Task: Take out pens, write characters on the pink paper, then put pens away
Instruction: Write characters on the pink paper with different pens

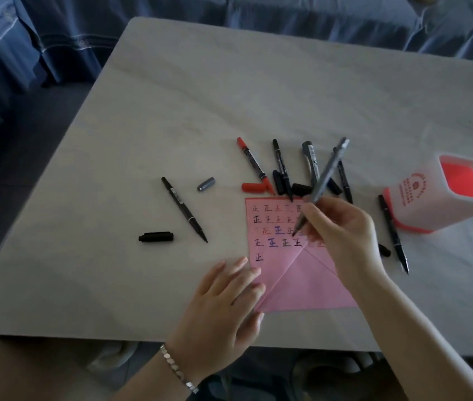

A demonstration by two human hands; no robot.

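Right hand (342, 230) pinches grey pen (323, 180), writing step; left hand (229, 296), fingers spread, pins pink paper (302, 285) near table's front edge; next, fresh stroke.

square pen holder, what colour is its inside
Bright red-orange inside the frosted white square pen holder; the head view shows it.

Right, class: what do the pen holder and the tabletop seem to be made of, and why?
Pen holder: probably plastic, frosted and translucent, its red inside glowing through the whitish walls. Tabletop: pale with faint grey veining, low sheen; possibly stone or a marble-look laminate.
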